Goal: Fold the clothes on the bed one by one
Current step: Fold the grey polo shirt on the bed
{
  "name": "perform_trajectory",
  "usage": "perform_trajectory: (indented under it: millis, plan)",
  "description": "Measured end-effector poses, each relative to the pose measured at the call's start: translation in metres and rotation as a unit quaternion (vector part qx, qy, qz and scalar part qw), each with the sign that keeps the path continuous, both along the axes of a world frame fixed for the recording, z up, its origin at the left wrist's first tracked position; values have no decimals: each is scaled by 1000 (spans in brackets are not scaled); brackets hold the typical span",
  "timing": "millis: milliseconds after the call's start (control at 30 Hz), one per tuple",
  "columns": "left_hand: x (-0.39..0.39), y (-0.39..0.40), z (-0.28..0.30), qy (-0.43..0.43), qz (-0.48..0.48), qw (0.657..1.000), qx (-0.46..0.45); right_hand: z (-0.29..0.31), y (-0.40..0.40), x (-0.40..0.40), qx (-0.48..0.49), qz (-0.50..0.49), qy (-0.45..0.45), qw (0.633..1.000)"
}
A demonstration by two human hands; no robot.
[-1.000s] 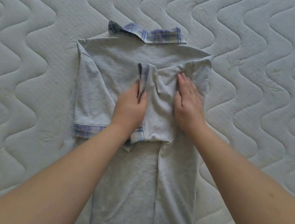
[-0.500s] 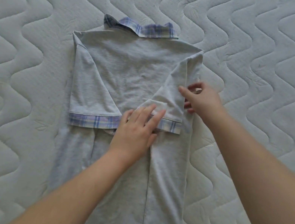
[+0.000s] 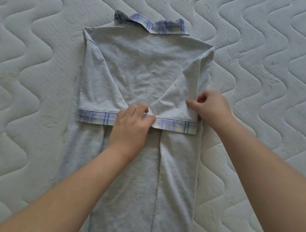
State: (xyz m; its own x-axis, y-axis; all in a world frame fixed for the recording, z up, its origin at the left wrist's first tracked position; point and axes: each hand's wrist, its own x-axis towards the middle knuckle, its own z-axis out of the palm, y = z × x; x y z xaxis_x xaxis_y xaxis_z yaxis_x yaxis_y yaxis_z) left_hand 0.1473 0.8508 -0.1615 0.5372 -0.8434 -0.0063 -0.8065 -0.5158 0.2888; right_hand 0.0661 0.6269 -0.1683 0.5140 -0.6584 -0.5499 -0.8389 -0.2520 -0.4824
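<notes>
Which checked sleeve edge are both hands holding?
The sleeve edge on the right: left hand and right hand pinch that sleeve. The other edge lies untouched.

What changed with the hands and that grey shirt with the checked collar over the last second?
The right sleeve, bunched mid-shirt a second ago, now lies flat, its checked cuff in line with the left cuff. The left hand moved down to pinch that cuff's inner end; the right hand moved out to pinch the sleeve's outer edge. The grey collared shirt stayed on the quilted mattress.
</notes>
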Motion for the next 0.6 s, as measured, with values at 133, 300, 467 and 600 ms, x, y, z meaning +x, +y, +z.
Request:
perform_trajectory:
  millis: [133, 300, 467, 600]
  plan:
    - [-2, -5, 2, -4, 36, 999, 20, 2, -3, 1, 3, 54, 54, 997]
    - [-4, -44, 7, 40, 13, 999, 14, 6, -6, 2, 65, -10, 21, 998]
    - [-5, -78, -11, 49, -55, 993, 94, 12, -9, 10, -202, -64, -186, 959]
    - [-3, -76, -30, 20, -151, 981, 117, -2, 2, 33, -281, 187, -207, 918]
